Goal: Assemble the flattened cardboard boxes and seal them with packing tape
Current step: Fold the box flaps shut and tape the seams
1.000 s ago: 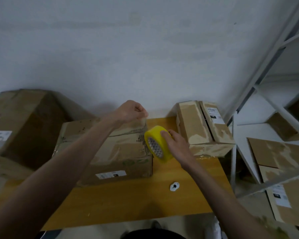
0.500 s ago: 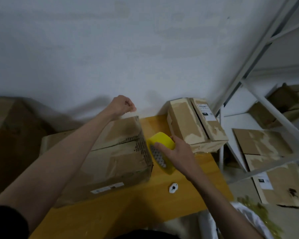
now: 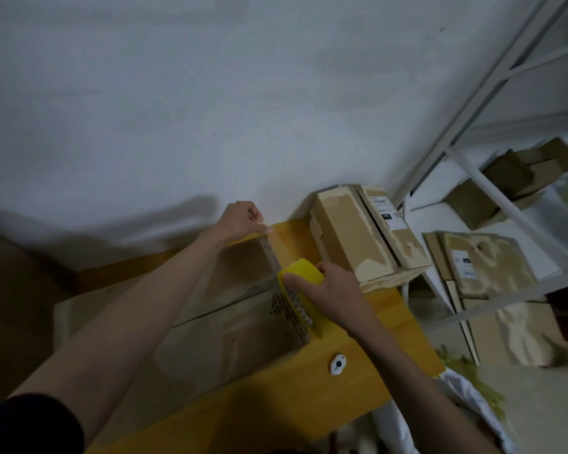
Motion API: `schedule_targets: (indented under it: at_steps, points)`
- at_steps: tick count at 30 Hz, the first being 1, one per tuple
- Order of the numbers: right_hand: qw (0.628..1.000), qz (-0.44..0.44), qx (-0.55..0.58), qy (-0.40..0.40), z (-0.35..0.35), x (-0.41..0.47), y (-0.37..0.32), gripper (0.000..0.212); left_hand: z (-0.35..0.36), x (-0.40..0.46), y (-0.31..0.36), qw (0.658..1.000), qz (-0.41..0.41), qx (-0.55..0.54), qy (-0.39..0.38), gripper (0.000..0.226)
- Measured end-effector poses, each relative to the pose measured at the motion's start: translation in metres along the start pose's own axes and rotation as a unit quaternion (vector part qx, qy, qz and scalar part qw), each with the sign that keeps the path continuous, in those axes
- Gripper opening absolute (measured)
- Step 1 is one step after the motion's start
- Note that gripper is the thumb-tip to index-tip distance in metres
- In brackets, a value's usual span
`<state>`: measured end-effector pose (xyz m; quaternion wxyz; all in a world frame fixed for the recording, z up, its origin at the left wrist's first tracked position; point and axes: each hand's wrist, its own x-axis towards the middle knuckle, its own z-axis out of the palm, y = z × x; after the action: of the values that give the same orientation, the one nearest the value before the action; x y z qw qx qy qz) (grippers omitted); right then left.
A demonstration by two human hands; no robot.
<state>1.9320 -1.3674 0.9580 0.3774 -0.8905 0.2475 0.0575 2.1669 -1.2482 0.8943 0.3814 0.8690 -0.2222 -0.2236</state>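
While my left hand (image 3: 241, 221) pinches the tape end at the cardboard box's (image 3: 230, 319) far edge, mid-frame, my right hand (image 3: 325, 288) grips the yellow tape roll (image 3: 300, 283) lower right; the strip runs between them.

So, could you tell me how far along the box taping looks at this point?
Done: the smaller brown cardboard box by the wall stands assembled. In hand: the left hand pinches the tape end over the large brown cardboard box while the right hand grips the yellow tape roll. Left: sealing it, plus flattened cardboard on the shelves.
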Motion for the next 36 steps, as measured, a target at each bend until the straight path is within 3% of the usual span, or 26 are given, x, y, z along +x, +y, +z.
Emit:
schedule_targets:
  at_steps: [12,16,18,20,22,24,27,32,36]
  points:
    - [1.000,0.010,-0.001,0.001,0.007,0.011,0.000,0.068,0.017,0.009,-0.021,0.998,-0.019,0.060,0.009,0.044]
    - [0.999,0.025,0.029,-0.015,0.008,0.010,0.007,0.081,0.015,0.000,-0.014,0.987,0.010,0.159,0.024,0.080]
    - [0.998,0.036,0.057,-0.017,0.010,0.009,0.010,0.078,0.014,-0.009,-0.014,0.975,0.069,0.198,0.068,0.070]
    - [0.997,0.039,0.060,-0.013,0.012,0.009,0.013,0.052,0.016,-0.024,-0.017,0.951,0.185,0.231,0.089,0.042]
    - [0.997,0.030,0.069,-0.010,0.012,0.007,0.013,0.047,0.023,-0.039,-0.026,0.916,0.290,0.273,0.055,0.040]
    - [0.997,0.025,0.073,0.010,0.013,0.005,0.015,0.045,0.029,-0.049,-0.038,0.890,0.323,0.322,-0.006,0.047]
    - [0.996,0.007,0.078,0.039,0.014,-0.004,0.017,0.064,0.029,-0.049,-0.052,0.873,0.293,0.382,-0.073,0.060]
    - [0.994,-0.047,0.086,0.053,0.015,-0.026,0.037,0.044,0.030,-0.048,-0.058,0.859,0.298,0.408,-0.081,0.071]
    - [0.988,-0.061,0.121,0.074,0.020,-0.042,0.045,0.047,0.030,-0.047,-0.060,0.857,0.290,0.414,-0.094,0.077]
